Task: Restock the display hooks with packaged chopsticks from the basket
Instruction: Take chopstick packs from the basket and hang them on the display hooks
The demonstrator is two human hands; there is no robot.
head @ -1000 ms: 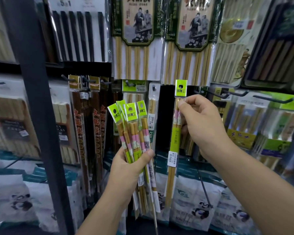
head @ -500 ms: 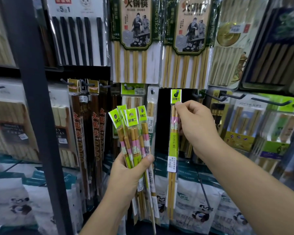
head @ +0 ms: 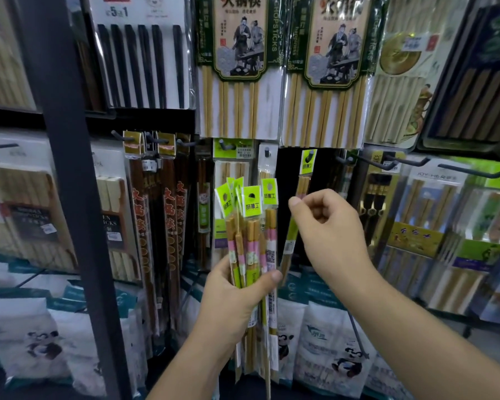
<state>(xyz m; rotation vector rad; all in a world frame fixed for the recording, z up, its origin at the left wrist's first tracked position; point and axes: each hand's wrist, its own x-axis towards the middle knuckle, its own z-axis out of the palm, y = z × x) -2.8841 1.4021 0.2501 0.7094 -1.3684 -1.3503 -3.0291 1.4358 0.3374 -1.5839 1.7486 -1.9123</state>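
Left hand [head: 231, 301]: fingers and thumb wrapped round a bundle of chopstick packs [head: 251, 226], gripped at about mid-length. The packs are held upright and fanned a little, green header cards on top. Bamboo sticks with pink and white bands show through the clear sleeves. The lower ends hang below the fist.

Right hand [head: 329, 235]: raised just beside the bundle, to its right, with the fingers curled and the thumb tip close to the forefinger. A single pack [head: 308, 163] of the same kind hangs straight behind this hand. Its green header is up at hook level and its lower part slants down past the thumb. The hand covers the middle of the pack, so I cannot tell whether the fingers pinch it or merely sit in front of it.

Rack around the hands: bare dark hooks [head: 373, 163] stick out to the right of the single pack. Left of the bundle hang narrow dark packs with red lettering [head: 168, 212]. In the row above are two wide bamboo sets with illustrated cards [head: 237, 67] and a set of black sticks [head: 142, 53]. Along the bottom are white bags printed with pandas [head: 338, 350]. A dark upright post [head: 67, 168] crosses the left foreground.
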